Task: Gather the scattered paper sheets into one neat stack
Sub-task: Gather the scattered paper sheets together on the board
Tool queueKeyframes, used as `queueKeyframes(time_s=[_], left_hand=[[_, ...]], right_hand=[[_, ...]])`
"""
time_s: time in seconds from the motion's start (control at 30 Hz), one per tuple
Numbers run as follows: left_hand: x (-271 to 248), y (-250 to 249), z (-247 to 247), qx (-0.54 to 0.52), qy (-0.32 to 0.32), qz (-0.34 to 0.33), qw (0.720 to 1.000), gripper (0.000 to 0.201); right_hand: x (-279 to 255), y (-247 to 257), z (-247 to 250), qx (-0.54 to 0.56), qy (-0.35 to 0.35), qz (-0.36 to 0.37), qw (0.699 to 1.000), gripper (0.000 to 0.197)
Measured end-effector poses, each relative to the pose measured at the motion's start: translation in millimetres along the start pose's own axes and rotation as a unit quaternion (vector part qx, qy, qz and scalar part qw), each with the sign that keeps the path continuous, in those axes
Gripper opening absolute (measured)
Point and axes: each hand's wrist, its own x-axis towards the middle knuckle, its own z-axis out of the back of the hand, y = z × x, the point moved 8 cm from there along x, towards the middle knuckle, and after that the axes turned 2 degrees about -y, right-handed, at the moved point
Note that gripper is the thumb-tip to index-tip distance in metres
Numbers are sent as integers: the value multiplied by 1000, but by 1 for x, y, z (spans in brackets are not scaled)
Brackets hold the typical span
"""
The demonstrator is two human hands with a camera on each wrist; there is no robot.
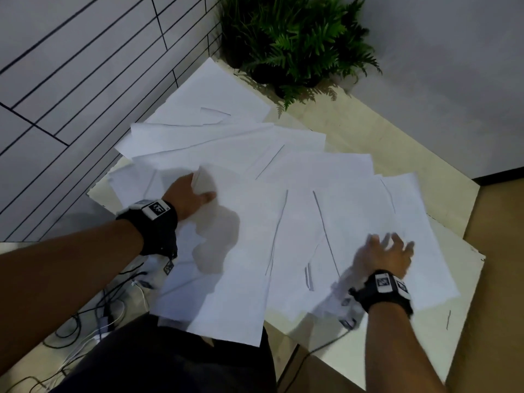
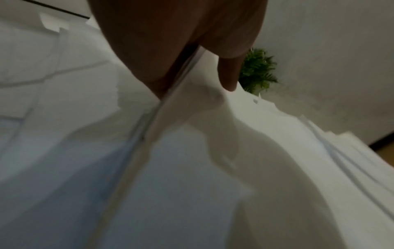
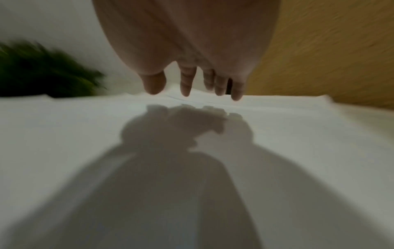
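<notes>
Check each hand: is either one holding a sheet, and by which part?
The left hand pinches a paper sheet by its raised far corner, thumb on top. The right hand holds nothing; its fingers hang straight, spread above the sheets.

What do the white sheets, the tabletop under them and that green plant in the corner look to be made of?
Sheets: thin matte paper; the one the left hand grips buckles softly. Tabletop: pale, smooth board, probably laminate or painted wood; its edge shows a flat slab. Plant: fern-like green fronds, real or plastic cannot be told.
</notes>
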Motion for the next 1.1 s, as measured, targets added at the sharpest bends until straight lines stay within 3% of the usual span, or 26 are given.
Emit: queueKeyframes(time_s=[0.07, 0.17, 0.3, 0.37, 0.53, 0.6, 0.7, 0.87, 0.93, 1.1], left_hand=[[-2, 5, -7, 6, 11, 5, 1000, 36], [1, 6, -14, -8, 12, 15, 1000, 34], [3, -3, -23, -7, 24, 12, 1000, 30], [2, -5, -25, -8, 26, 11, 1000, 29], [0, -8, -31, 11, 43, 5, 999, 33], [-1, -7, -32, 24, 53, 5, 998, 33], [-1, -3, -32, 43, 61, 3, 997, 32], [-2, -4, -32, 39, 60, 2, 997, 29], [0, -2, -28, 38, 55, 5, 998, 28], [5, 11, -17, 49, 53, 19, 997, 32]], right_hand=[[0, -19, -1, -41, 39, -1, 998, 68], [-2, -12, -10, -66, 81, 55, 993, 70], [-23, 17, -25, -64, 63, 124, 988, 45], [-38, 27, -34, 3, 65, 102, 993, 43], [-60, 55, -59, 129, 136, 30, 982, 77], [-63, 66, -69, 112, 168, 24, 979, 78], [-67, 82, -69, 86, 155, 20, 984, 73], [-78, 99, -71, 157, 162, -26, 974, 79], [-83, 104, -71, 149, 167, -2, 975, 75], [-86, 124, -63, 180, 156, 95, 967, 34]])
